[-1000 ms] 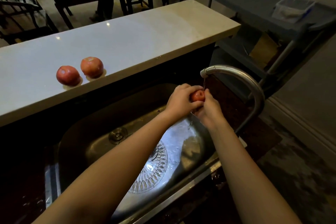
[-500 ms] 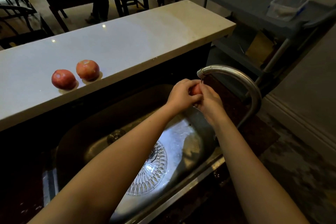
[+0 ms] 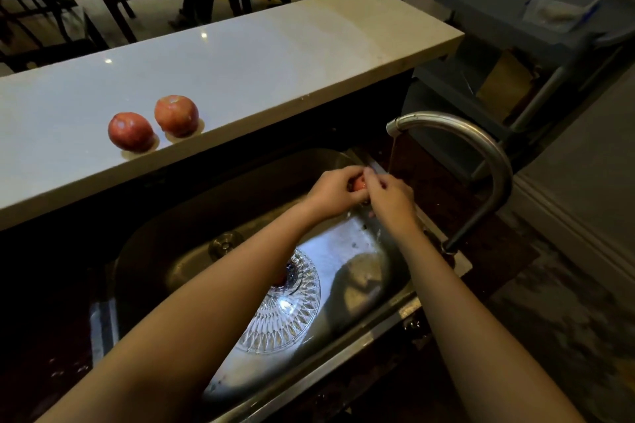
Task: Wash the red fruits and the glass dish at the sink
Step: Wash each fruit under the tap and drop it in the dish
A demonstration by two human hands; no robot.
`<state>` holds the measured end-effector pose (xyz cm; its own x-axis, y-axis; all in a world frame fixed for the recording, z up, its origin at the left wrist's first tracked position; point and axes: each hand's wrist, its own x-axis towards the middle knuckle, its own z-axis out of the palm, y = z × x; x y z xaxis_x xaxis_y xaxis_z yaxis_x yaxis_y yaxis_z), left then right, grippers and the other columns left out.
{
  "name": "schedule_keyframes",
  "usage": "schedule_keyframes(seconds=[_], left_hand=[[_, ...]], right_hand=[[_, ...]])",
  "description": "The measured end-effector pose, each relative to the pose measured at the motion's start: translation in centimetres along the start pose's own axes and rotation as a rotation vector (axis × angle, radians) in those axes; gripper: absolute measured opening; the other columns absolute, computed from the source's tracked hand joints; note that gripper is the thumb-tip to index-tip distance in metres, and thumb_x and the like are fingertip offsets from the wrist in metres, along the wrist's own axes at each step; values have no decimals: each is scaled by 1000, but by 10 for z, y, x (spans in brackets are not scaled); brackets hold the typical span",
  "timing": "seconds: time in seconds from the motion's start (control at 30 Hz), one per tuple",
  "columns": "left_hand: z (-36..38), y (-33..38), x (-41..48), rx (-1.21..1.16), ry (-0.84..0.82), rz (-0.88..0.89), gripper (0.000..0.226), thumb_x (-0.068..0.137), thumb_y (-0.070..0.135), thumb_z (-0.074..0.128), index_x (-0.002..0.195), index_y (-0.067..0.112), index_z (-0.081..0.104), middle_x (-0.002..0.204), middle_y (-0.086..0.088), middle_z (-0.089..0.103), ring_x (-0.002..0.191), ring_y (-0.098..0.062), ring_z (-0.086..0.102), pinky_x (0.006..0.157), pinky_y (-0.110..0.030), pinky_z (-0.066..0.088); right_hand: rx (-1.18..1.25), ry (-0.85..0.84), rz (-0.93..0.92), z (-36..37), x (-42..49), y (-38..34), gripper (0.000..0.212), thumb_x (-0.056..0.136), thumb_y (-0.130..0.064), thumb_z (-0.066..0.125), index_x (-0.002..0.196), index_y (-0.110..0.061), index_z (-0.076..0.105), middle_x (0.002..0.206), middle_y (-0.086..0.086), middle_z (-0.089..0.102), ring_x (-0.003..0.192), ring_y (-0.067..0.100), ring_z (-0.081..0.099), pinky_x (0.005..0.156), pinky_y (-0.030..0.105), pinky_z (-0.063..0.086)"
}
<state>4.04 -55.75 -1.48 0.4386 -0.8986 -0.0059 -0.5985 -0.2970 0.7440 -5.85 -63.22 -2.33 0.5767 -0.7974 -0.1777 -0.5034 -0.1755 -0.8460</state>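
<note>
Fingers [image 3: 338, 177] clasp red fruit [image 3: 359, 185] over sink [image 3: 192, 233] below counter [image 3: 275, 55].

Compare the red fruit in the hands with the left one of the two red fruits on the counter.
The held fruit is gripped by the left hand and right hand over the sink, near the faucet stream. The left counter fruit rests untouched on the counter. The held fruit is mostly hidden by fingers, so its size is unclear, while the left counter fruit shows whole. Both are red.
</note>
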Motion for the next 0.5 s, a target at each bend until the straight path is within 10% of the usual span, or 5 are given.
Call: schedule_keyframes(seconds=[0.2,0.37,0.5], left_hand=[[17,-47,-36,-110,-60,-211,39,79,12,70,116,12,60,108,-14,65,80,-14,59,65,-25,56],[7,-66,-70,53,-131,-348,45,81,19,70,124,11,57,123,-11,63,107,-21,61,92,-32,49],[-34,-51,-114,348,197,-285,43,87,25,60,129,16,53,130,-5,55,118,-20,52,102,-28,37]], right_hand=[[-13,-315,125,39,-4,27,39,94,-36,49,110,-2,60,88,11,63,60,13,57,51,20,44],[-58,-505,190,67,-6,48,38,83,-29,66,112,-6,56,97,15,66,73,20,61,59,25,46],[-105,-514,124,96,-8,60,41,75,-14,74,111,-9,56,108,13,62,94,25,60,72,31,49]])
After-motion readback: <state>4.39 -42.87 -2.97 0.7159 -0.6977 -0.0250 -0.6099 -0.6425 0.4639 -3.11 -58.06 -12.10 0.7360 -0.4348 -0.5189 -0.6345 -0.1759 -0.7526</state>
